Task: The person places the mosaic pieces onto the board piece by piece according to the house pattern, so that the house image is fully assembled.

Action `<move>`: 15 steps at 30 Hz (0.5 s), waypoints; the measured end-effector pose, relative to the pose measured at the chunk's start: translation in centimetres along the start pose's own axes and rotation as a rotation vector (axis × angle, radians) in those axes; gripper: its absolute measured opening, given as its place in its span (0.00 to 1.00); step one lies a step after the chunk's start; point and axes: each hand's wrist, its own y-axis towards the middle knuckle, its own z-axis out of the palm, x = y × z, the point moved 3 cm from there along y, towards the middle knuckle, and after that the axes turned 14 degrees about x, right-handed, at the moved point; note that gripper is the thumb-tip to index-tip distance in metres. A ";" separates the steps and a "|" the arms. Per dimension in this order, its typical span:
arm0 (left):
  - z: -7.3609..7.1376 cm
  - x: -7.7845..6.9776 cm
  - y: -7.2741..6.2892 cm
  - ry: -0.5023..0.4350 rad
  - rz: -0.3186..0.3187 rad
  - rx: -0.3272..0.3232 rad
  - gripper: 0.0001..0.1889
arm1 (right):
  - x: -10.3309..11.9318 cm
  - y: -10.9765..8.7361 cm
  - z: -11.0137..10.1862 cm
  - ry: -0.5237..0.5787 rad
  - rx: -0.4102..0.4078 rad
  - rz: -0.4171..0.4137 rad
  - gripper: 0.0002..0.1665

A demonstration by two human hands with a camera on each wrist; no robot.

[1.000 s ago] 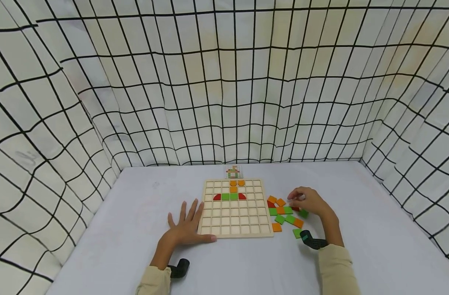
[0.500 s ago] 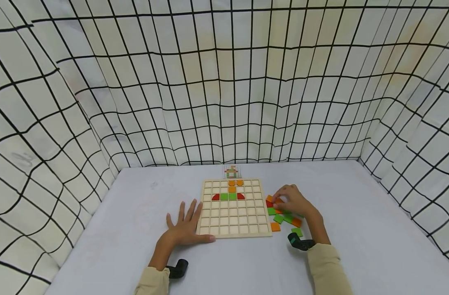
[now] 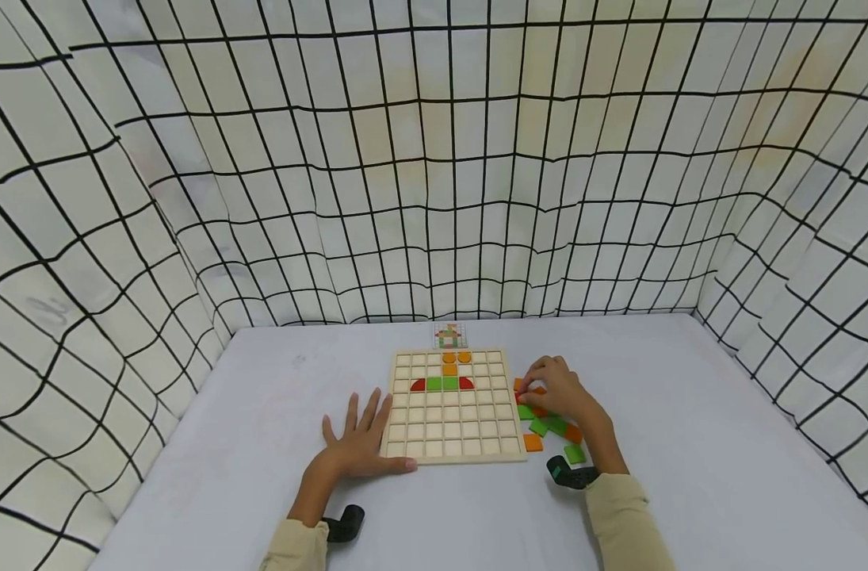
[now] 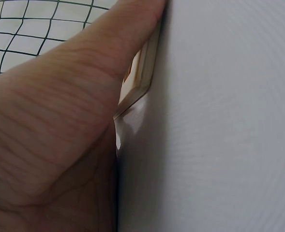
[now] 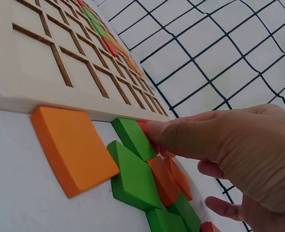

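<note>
Head view: on the white tabletop (image 3: 219, 476) we see the pale wooden grid board (image 3: 451, 431) lying flat in the middle, probably for easy reach.
Left grip (image 3: 358, 450): released, spread against the board's near left corner, seemingly to steady it.
Right grip (image 3: 558, 388): bent over a red flat tile (image 5: 142, 125) just beside the board's right edge; some fingertips are hidden, so we cannot tell whether it is pinched.
Patterned card (image 3: 449, 336): beyond the far edge, likely placed there for an unblocked look.

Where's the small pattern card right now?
In the head view, the pattern card sits just beyond the far edge of the grid board, near that edge's middle.
</note>
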 end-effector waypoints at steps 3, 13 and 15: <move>0.1 -0.1 -0.1 -0.005 -0.001 0.002 0.63 | 0.4 -0.1 0.0 -0.023 0.007 0.000 0.04; 0.1 0.0 -0.1 0.004 0.000 0.006 0.63 | 1.7 -0.9 -0.6 -0.122 0.010 -0.048 0.07; 0.1 0.0 -0.1 0.005 0.000 0.005 0.63 | 1.6 -1.0 -0.6 -0.127 -0.005 -0.042 0.09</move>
